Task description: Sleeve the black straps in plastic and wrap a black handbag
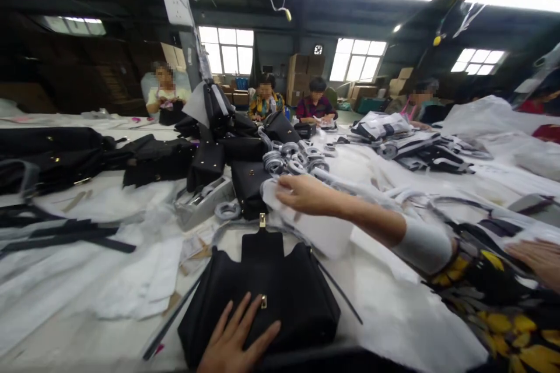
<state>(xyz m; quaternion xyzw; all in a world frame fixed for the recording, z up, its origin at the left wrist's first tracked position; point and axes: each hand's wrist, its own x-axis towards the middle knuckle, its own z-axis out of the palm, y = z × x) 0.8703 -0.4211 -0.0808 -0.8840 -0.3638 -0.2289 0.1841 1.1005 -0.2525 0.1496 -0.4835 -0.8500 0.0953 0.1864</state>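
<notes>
A black handbag (280, 280) lies in front of me, its flap tab turned upward with a gold clasp (262, 220) at the tip. My left hand (238, 332) rests on its front panel, fingers spread, close to a gold turn-lock (263, 301). Farther off, my right hand (301, 193) reaches across from the right with its fingers bent around the edge of a thin white sheet (326, 233). Past that hand sits a pile of coiled, wrapped grey straps (289, 157). A wrapped handle arches behind the bag, and thin black straps trail from both its sides.
More black bags (249, 183) stack up beyond a grey box (205, 204). Black strips (105, 239) and white wrapping (135, 274) cover the left side. At the right edge another person's hand (536, 259) rests on goods. Several people sit across the table, near wrapped piles (424, 151).
</notes>
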